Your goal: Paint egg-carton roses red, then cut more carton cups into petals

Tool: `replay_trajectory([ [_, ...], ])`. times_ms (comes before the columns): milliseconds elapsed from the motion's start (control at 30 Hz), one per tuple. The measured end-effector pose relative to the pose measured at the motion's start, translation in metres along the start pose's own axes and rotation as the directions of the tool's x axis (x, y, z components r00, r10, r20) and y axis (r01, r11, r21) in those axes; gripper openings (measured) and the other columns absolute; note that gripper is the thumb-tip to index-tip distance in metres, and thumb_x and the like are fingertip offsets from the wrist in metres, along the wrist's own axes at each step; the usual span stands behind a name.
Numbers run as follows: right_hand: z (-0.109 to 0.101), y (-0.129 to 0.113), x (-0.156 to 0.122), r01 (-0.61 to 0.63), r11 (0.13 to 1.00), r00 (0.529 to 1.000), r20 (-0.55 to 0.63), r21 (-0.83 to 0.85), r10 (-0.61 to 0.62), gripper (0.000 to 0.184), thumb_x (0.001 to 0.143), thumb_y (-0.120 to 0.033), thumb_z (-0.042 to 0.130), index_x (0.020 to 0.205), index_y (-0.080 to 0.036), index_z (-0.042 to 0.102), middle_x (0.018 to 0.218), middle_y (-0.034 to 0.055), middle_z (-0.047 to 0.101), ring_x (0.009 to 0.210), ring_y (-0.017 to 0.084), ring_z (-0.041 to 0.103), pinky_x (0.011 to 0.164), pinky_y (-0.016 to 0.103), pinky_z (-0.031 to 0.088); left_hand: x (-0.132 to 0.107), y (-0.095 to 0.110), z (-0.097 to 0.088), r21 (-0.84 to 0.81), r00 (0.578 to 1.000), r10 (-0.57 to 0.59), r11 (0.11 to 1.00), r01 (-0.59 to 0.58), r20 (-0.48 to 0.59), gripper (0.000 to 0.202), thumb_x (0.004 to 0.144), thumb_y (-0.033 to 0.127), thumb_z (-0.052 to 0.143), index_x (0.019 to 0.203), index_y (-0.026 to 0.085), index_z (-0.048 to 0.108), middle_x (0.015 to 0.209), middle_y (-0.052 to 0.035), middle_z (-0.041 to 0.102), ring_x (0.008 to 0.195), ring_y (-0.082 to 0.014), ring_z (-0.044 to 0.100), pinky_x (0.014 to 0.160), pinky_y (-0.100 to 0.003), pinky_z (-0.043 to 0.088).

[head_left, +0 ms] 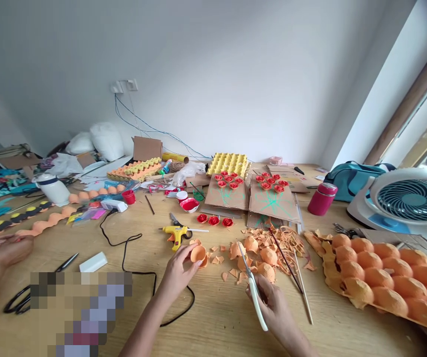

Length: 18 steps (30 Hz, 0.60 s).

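Between the thumb and fingers of my left hand (178, 272) is a small orange egg-carton cup (198, 254), its rim cut into petal shapes. My right hand (271, 302) grips a pair of scissors (252, 287) with white handles, blades pointing up and away from me. Just past the blades lie several cut orange carton cups (268, 256) among torn scraps (291, 243). Beyond my left hand rests a yellow glue gun (176, 235). Three red paper-pulp roses (213, 221) sit in a row behind it.
An orange egg tray (388, 277) and a fan (414, 198) stand at right. Cardboard sheets with red roses and green stems (228, 196) lie at the back. Thin sticks (302, 292) and a black cord (139, 271) cross the table. Another person's hands (11, 250) work at left.
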State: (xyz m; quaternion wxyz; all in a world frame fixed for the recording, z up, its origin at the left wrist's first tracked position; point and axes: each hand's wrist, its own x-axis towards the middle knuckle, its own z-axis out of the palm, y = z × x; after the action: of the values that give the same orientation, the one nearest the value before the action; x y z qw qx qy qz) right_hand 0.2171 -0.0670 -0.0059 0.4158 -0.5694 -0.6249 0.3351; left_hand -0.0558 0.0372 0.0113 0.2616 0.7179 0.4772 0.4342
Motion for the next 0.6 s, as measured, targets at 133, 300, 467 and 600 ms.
replay_trajectory([
  [133,-0.001,0.001,0.000,0.002,1.000,1.000,0.006,-0.009,-0.002,0.034,0.093,-0.046,0.052,0.071,-0.021,0.045,0.064,-0.0049,0.038,0.060,0.013,0.034,0.055,0.026,0.027,-0.002,-0.005,0.005,0.184,0.996,0.085,0.979,-0.084,0.002,0.035,0.086,0.030,0.066,0.121,0.026,0.070,0.117,-0.0101,0.069,0.112,-0.0287,0.068,0.102,-0.046,0.055],
  [300,0.002,0.005,0.000,-0.007,1.000,1.000,0.020,-0.009,0.007,0.035,0.093,-0.047,0.053,0.071,-0.021,0.044,0.063,-0.0050,0.039,0.060,0.012,0.035,0.054,0.025,0.026,-0.009,-0.012,0.007,0.248,0.994,0.088,0.964,-0.099,0.058,0.034,0.088,0.032,0.065,0.121,0.026,0.071,0.110,-0.0099,0.067,0.107,-0.0288,0.067,0.098,-0.045,0.056],
  [467,0.003,0.004,0.000,-0.006,1.000,1.000,0.025,0.000,0.006,0.037,0.092,-0.049,0.054,0.069,-0.022,0.043,0.063,-0.0051,0.038,0.059,0.012,0.034,0.053,0.025,0.026,-0.010,-0.012,0.011,0.182,0.999,0.039,0.982,-0.042,0.024,0.039,0.085,0.033,0.068,0.124,0.027,0.070,0.109,-0.0104,0.067,0.108,-0.0308,0.066,0.099,-0.048,0.054],
  [600,0.001,0.002,0.001,0.003,1.000,1.000,0.005,0.016,-0.003,0.035,0.091,-0.048,0.054,0.069,-0.022,0.043,0.063,-0.0050,0.037,0.059,0.012,0.033,0.054,0.026,0.026,-0.004,0.019,0.003,0.032,0.994,0.015,0.999,-0.011,-0.109,0.037,0.079,0.031,0.073,0.116,0.028,0.073,0.108,-0.0092,0.069,0.095,-0.0287,0.067,0.093,-0.045,0.055],
])
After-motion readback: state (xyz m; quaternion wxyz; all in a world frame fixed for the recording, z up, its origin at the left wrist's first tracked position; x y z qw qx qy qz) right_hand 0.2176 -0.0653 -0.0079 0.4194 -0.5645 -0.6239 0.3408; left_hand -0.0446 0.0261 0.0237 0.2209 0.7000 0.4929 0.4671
